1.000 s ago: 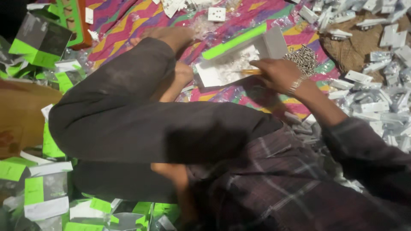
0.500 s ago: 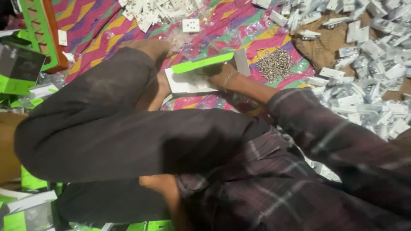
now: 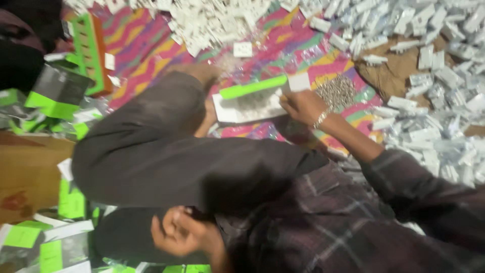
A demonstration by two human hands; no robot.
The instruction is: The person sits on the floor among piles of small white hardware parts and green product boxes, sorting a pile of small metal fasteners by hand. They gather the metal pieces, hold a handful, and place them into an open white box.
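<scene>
Far to the left of the hands, green and grey boxes [image 3: 53, 93] lie in a messy heap, with a long green and orange box [image 3: 91, 53] standing just behind them. A brown cardboard sheet [image 3: 28, 172] lies below that heap. More green and white boxes [image 3: 45, 242] sit at the bottom, left of the left hand.

The left hand [image 3: 179, 232] rests low in the picture, tucked against the person's dark trouser leg [image 3: 166, 156]. Its fingers curl in loosely. It holds nothing that can be seen.

Up and to the right, a white box with a green lid [image 3: 250, 98] sits on the bent knee. The lid stands open, tipped up along the far edge. The right hand [image 3: 303, 107] is at the right end of this box and grips it there, fingers closed on the edge. A shiny bracelet [image 3: 321, 120] is on that wrist.

Just beyond the right hand lies a small pile of tiny silver bits [image 3: 336, 91] on a bright striped cloth [image 3: 146, 43]. Behind the box, a big heap of white parts [image 3: 217, 20] covers the cloth. To the right of the right hand, many small white packets [image 3: 434, 101] spread over the floor, well apart from the box.
</scene>
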